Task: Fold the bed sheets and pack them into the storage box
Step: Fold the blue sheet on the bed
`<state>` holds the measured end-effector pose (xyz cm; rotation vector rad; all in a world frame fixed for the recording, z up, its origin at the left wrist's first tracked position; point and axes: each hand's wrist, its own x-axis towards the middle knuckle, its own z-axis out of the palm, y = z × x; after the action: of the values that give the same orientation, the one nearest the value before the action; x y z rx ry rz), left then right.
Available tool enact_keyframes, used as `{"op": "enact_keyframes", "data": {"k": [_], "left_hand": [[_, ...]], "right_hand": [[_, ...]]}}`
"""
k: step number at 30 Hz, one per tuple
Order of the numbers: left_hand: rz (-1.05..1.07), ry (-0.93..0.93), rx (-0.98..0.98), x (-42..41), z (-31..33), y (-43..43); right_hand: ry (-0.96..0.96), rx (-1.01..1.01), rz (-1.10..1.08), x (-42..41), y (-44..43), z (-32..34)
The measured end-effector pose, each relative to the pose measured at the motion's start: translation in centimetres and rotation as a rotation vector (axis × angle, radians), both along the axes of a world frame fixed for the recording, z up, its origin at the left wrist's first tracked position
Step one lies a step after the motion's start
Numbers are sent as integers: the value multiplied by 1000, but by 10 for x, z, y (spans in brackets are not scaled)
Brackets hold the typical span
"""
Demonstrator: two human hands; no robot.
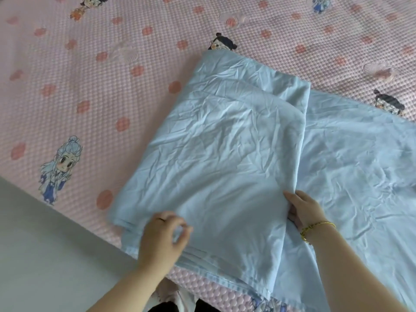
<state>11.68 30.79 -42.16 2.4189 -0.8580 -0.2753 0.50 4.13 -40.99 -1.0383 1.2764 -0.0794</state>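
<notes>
Overhead view from the head camera. We see a pink bed cover [90, 91], printed with flowers and cartoon figures, filling most of the field, with a strip of grey floor [45, 255] at lower left. On the cover lies one pale blue sheet [225, 154], creased but flat, occupying the centre and right.

Progress: we judge the task to be in its folding stage. A folded part [213, 136] of several stacked layers is already laid over on the left. A single-layer remainder [360, 165] is spread out to the right and runs out of the picture. More folds are needed before the bundle is compact. No storage box is in view, so we take the packing as not yet begun.

Orientation: the folded part is an elongated panel. Its long axis runs from the near edge of the bed away from the person, leaning to the right as it recedes. Its far corner points at a cartoon head [221, 42] and partly covers it.

The right hand [304, 212] grips the right edge of the folded part, thumb on top and the other digits tucked beneath the layers. The left hand [164, 235] is over the near left corner, curled, with thumb and forefinger meeting. It is blurred, and we cannot tell whether it pinches cloth. A gold bracelet [315, 228] circles the right wrist.
</notes>
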Motion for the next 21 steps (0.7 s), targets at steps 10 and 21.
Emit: {"op": "enact_keyframes", "data": {"k": [10, 21], "left_hand": [[748, 784, -187, 61, 9, 65], [491, 588, -10, 102, 23, 41]], "right_hand": [[127, -159, 6, 19, 26, 4], [135, -219, -135, 36, 25, 11]]}}
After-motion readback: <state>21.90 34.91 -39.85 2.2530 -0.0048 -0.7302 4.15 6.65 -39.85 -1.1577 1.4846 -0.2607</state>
